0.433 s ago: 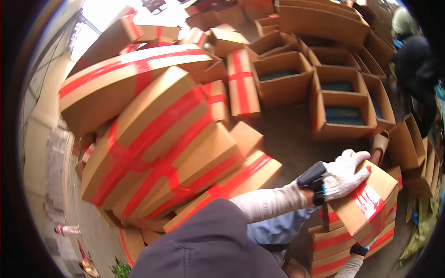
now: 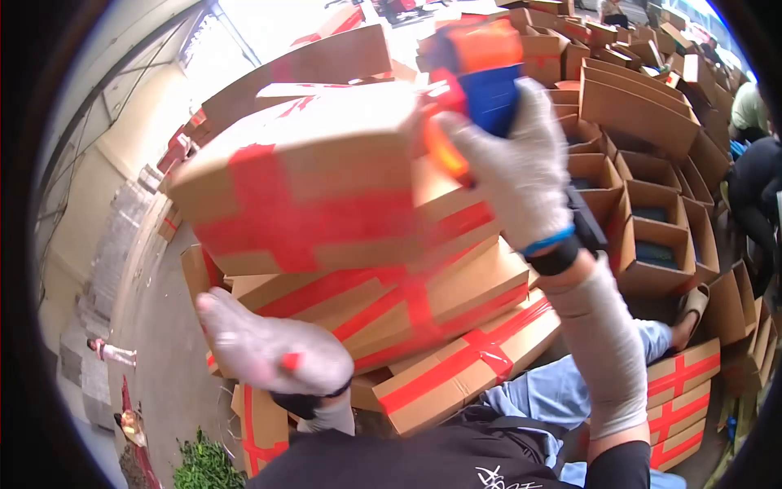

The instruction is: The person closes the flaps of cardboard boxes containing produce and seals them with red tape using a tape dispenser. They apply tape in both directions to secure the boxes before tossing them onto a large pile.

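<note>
My right hand (image 2: pixel 525 167), in a pale glove with a black and blue wristband, is raised at the upper middle. Its fingers are closed on a blurred orange and blue tool (image 2: pixel 489 94), beside the right end of a large carton (image 2: pixel 326 175) crossed with red tape. Below that carton's lower left side is my left hand (image 2: pixel 277 346), gloved, fingers stretched out and pointing up and left. A scrap of red shows on this glove. Whether the left hand touches the carton is unclear. More taped cartons (image 2: pixel 456 314) lie stacked at odd angles beneath the large one.
Open cartons (image 2: pixel 652 265) with dark contents stand in rows at the right. Flat taped boxes (image 2: pixel 680 403) are stacked at the lower right, near my sandalled foot (image 2: pixel 692 314). A co-worker in dark clothing (image 2: pixel 753 179) bends at the far right. A green plant (image 2: pixel 204 464) stands lower left.
The view has swung left. Both hands have left the small taped carton at the lower right; my right hand is now raised with the orange and blue tool, my left is near the large carton.
</note>
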The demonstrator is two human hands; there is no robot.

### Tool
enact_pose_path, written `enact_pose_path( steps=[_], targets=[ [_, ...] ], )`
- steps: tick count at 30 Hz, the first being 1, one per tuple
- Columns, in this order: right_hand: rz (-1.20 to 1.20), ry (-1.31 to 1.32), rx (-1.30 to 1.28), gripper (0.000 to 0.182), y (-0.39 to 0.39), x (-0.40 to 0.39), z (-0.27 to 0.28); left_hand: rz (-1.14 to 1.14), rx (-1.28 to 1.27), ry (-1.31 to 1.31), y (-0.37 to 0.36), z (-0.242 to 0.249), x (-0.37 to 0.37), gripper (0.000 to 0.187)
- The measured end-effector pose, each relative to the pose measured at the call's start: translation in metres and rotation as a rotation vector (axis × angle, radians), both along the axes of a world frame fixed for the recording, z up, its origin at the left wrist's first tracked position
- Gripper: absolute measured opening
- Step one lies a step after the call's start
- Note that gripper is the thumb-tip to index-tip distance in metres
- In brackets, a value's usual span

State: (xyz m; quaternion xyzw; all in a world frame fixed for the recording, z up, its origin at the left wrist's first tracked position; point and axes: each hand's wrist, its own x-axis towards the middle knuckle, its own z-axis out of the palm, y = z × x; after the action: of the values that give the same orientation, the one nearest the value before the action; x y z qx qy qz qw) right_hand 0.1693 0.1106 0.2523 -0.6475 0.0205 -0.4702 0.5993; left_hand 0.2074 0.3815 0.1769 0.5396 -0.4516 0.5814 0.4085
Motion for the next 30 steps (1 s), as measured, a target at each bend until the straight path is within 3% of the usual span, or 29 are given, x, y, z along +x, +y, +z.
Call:
enact_pose_path(
  steps=[1, 2, 4, 5, 6, 8, 9, 10, 12, 13, 14, 15, 17, 18, 20, 22, 23, 25, 26, 27, 28, 29, 30],
  targets=[
    [0.183, 0.133, 0.361, 0.038, 0.017, 0.001, 0.004, 0.176, 0.158, -0.092, 0.006, 0.0, -0.001, 0.07],
    [0.248, 0.133, 0.245, 0.044, 0.021, 0.007, -0.022, 0.4, 0.136, 0.121, -0.012, -0.007, -0.008, 0.076],
    [0.208, 0.22, 0.07, 0.055, 0.032, -0.014, -0.056, 0.566, 0.079, 0.387, -0.03, -0.028, 0.014, 0.075],
    [0.087, 0.115, -0.071, 0.057, 0.03, -0.031, -0.081, 0.518, 0.078, 0.22, -0.022, -0.034, 0.032, 0.075],
    [-0.04, 0.007, -0.24, 0.06, 0.022, -0.047, -0.106, 0.424, 0.08, 0.324, -0.027, -0.032, 0.024, 0.07],
    [-0.052, 0.155, -0.312, 0.065, -0.015, -0.118, -0.134, 0.563, 0.322, 0.226, -0.039, -0.032, 0.0, 0.067],
    [-0.11, 0.269, -0.282, 0.065, -0.037, -0.153, -0.152, 0.452, 0.378, 0.11, -0.053, -0.059, -0.005, 0.058],
    [-0.161, 0.38, -0.235, 0.064, -0.057, -0.193, -0.171, 0.108, 0.51, 0.113, -0.082, -0.079, -0.031, 0.052],
    [-0.396, 0.74, -0.164, 0.065, -0.09, -0.277, -0.176, -0.3, 0.696, 0.162, -0.155, -0.111, -0.077, 0.038],
    [-0.531, 0.904, -0.16, 0.065, -0.099, -0.322, -0.174, -0.39, 0.797, 0.095, -0.196, -0.116, -0.081, 0.027],
    [-0.677, 1.069, -0.169, 0.066, -0.1, -0.371, -0.172, -0.592, 0.714, 0.319, -0.242, -0.131, -0.081, 0.036],
    [-0.779, 1.119, -0.159, 0.066, -0.1, -0.422, -0.173, -0.635, 0.579, 0.401, -0.289, -0.133, -0.084, 0.043],
    [-0.932, 1.184, 0.084, 0.069, -0.094, -0.516, -0.164, -0.469, 0.488, 0.34, -0.356, -0.12, -0.066, 0.05],
    [-1.054, 1.129, 0.108, 0.071, -0.09, -0.572, -0.178, -0.49, 0.391, 0.343, -0.381, -0.116, -0.054, 0.043],
    [-1.18, 0.861, 0.324, 0.065, -0.072, -0.654, -0.193, -0.523, 0.459, 0.479, -0.416, -0.129, -0.052, 0.041],
    [-1.303, 0.884, 0.515, 0.045, -0.051, -0.685, -0.167, -0.567, 0.784, 0.457, -0.453, -0.149, -0.093, 0.047],
    [-1.338, 0.727, 0.529, 0.043, -0.044, -0.693, -0.17, -0.661, 0.968, 0.442, -0.479, -0.166, -0.117, 0.053],
    [-1.373, 0.484, 0.6, 0.046, -0.032, -0.685, -0.162, -0.577, 1.212, 0.262, -0.542, -0.213, -0.158, 0.071],
    [-1.38, 0.526, 0.553, 0.048, -0.027, -0.687, -0.168, -0.579, 1.278, 0.269, -0.57, -0.224, -0.176, 0.07],
    [-1.391, 0.574, 0.508, 0.05, -0.021, -0.69, -0.175, -0.422, 1.498, 0.347, -0.584, -0.199, -0.199, 0.065],
    [-1.405, 0.62, 0.525, 0.056, -0.009, -0.688, -0.181, -0.359, 1.503, 0.399, -0.623, -0.23, -0.199, 0.051],
    [-1.417, 0.667, 0.542, 0.063, 0.002, -0.685, -0.186, -0.331, 1.451, 0.319, -0.656, -0.263, -0.191, 0.021],
    [-1.308, 0.83, 0.7, 0.073, 0.016, -0.694, -0.184, -0.415, 1.467, 0.244, -0.692, -0.308, -0.173, 0.021]
  ],
)
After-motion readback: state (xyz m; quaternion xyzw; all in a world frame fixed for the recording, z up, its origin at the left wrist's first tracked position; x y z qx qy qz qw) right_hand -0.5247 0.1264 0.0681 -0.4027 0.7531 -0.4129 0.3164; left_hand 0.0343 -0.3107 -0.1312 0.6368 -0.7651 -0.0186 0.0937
